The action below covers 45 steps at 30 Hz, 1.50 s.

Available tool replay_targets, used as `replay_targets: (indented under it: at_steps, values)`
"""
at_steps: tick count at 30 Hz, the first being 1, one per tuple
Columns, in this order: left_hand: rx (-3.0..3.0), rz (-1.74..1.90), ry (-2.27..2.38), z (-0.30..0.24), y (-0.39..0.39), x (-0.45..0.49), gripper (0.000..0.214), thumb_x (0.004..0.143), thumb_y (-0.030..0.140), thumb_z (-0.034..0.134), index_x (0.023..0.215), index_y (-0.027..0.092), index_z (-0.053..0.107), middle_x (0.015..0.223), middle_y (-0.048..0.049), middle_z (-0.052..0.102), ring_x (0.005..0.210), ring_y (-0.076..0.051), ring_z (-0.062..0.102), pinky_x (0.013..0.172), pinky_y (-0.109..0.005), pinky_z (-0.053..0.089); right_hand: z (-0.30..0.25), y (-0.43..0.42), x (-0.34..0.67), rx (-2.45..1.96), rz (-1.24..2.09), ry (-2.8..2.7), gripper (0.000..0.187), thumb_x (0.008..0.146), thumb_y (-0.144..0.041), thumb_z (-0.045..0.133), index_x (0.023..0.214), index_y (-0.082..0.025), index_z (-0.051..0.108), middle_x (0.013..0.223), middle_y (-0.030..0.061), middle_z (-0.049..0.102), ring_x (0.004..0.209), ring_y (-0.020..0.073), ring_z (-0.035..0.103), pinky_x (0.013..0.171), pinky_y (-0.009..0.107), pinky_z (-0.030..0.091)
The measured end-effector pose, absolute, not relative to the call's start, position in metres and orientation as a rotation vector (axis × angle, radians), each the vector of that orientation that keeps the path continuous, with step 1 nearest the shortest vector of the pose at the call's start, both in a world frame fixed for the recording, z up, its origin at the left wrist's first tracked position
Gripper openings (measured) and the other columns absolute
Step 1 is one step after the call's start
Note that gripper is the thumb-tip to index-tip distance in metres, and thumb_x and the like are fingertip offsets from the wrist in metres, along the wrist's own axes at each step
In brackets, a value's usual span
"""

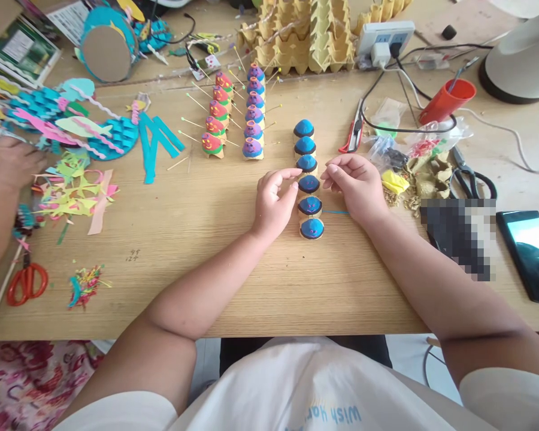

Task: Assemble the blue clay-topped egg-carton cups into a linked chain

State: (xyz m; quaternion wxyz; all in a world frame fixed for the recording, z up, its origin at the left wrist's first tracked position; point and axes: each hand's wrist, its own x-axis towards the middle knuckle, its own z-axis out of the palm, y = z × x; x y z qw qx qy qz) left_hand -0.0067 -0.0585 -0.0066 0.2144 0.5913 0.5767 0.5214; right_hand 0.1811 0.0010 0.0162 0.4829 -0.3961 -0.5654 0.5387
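A row of egg-carton cups (310, 206) runs away from me, topped with blue domes and dark rims; the nearest ones carry small pink face marks. My left hand (273, 200) is curled at the row's left side, its thumb and index fingertips against a middle cup. On the other side, my right hand (357, 182) has thumb and fingers pinched together close to the same cup. Whatever sits in that pinch is too small to make out. A thin blue strip (336, 212) sticks out to the right, below the right hand.
Two finished-looking rows, red-green cups (215, 126) and purple-blue cups (253, 123), stand behind with pins sticking out. Right: utility knife (355, 129), black scissors (471, 179), red cup (449, 100), phone (530, 251). Left: another person's hand (9, 167), paper scraps (78, 191), orange scissors (27, 284).
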Motion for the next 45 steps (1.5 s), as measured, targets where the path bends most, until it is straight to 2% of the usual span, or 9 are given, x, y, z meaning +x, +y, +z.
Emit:
replay_targets:
  at_steps: [3, 7, 12, 17, 24, 29, 32, 35, 45]
  values:
    - [1.678, 1.450, 1.597, -0.005, -0.059, -0.007, 0.021, 0.099, 0.021, 0.062, 0.116, 0.026, 0.074, 0.122, -0.0050, 0.078, 0.120, -0.021, 0.070, 0.106, -0.037, 0.054, 0.017, -0.002, 0.179, -0.930, 1.266, -1.438, 0.049, 0.078, -0.070, 0.085, 0.092, -0.026, 0.070, 0.077, -0.0011, 0.069, 0.068, 0.0137, 0.063, 0.062, 0.030, 0.052]
    - [1.708, 1.450, 1.600, 0.000, -0.061, -0.006, 0.019, 0.099, 0.020, 0.063, 0.114, 0.026, 0.074, 0.121, -0.0051, 0.079, 0.121, -0.022, 0.070, 0.112, -0.038, 0.052, 0.017, -0.005, 0.178, -0.929, 1.165, -1.512, 0.049, 0.077, -0.072, 0.085, 0.091, -0.026, 0.073, 0.085, 0.0007, 0.071, 0.075, 0.0154, 0.062, 0.071, 0.032, 0.051]
    - [1.718, 1.464, 1.582, 0.001, -0.061, -0.005, 0.021, 0.097, 0.017, 0.064, 0.113, 0.026, 0.074, 0.119, -0.0044, 0.079, 0.118, -0.021, 0.070, 0.113, -0.040, 0.052, 0.018, -0.005, 0.181, -0.968, 0.928, -1.646, 0.048, 0.084, -0.073, 0.078, 0.082, -0.026, 0.072, 0.087, 0.0030, 0.068, 0.085, 0.0187, 0.061, 0.076, 0.035, 0.049]
    - [1.730, 1.452, 1.607, 0.001, -0.061, -0.005, 0.018, 0.100, 0.021, 0.063, 0.113, 0.026, 0.074, 0.120, -0.0044, 0.079, 0.119, -0.021, 0.070, 0.113, -0.040, 0.052, 0.020, -0.006, 0.182, -0.988, 0.840, -1.710, 0.056, 0.088, -0.081, 0.066, 0.079, -0.026, 0.068, 0.084, 0.0030, 0.061, 0.082, 0.0192, 0.057, 0.079, 0.038, 0.051]
    - [1.724, 1.482, 1.565, 0.002, -0.061, -0.005, 0.016, 0.100, 0.022, 0.065, 0.111, 0.026, 0.075, 0.118, -0.0039, 0.080, 0.118, -0.022, 0.070, 0.113, -0.040, 0.051, 0.022, -0.010, 0.180, -0.906, 0.777, -1.770, 0.060, 0.096, -0.075, 0.060, 0.066, -0.023, 0.064, 0.085, 0.0039, 0.060, 0.090, 0.0210, 0.062, 0.102, 0.048, 0.056]
    - [1.727, 1.507, 1.548, 0.003, -0.061, -0.004, 0.018, 0.098, 0.017, 0.066, 0.110, 0.026, 0.076, 0.116, -0.0028, 0.080, 0.117, -0.021, 0.070, 0.113, -0.039, 0.050, 0.015, -0.006, 0.182, -0.891, 0.703, -1.805, 0.048, 0.097, -0.067, 0.067, 0.077, -0.023, 0.072, 0.104, 0.0063, 0.069, 0.108, 0.0244, 0.069, 0.114, 0.052, 0.054]
    - [1.748, 1.515, 1.543, 0.003, -0.061, -0.004, 0.020, 0.098, 0.014, 0.066, 0.110, 0.026, 0.075, 0.115, -0.0025, 0.080, 0.117, -0.021, 0.070, 0.112, -0.039, 0.050, 0.011, -0.003, 0.184, -0.905, 0.660, -1.839, 0.035, 0.093, -0.061, 0.075, 0.089, -0.026, 0.077, 0.124, 0.0091, 0.070, 0.127, 0.0298, 0.067, 0.120, 0.056, 0.050]
    - [1.773, 1.515, 1.546, 0.002, -0.061, -0.005, 0.020, 0.098, 0.014, 0.065, 0.111, 0.026, 0.075, 0.116, -0.0026, 0.079, 0.117, -0.021, 0.070, 0.112, -0.039, 0.049, 0.007, -0.001, 0.185, -0.909, 0.647, -1.877, 0.029, 0.092, -0.056, 0.078, 0.091, -0.027, 0.078, 0.134, 0.0097, 0.069, 0.137, 0.0328, 0.063, 0.124, 0.058, 0.047]
    - [1.869, 1.509, 1.529, 0.006, -0.063, -0.004, 0.015, 0.100, 0.020, 0.067, 0.111, 0.026, 0.075, 0.114, -0.0026, 0.080, 0.115, -0.020, 0.071, 0.110, -0.037, 0.050, 0.012, -0.004, 0.184, -0.840, 0.726, -1.878, 0.036, 0.092, -0.061, 0.076, 0.087, -0.026, 0.081, 0.137, 0.0089, 0.070, 0.137, 0.0321, 0.066, 0.126, 0.056, 0.046]
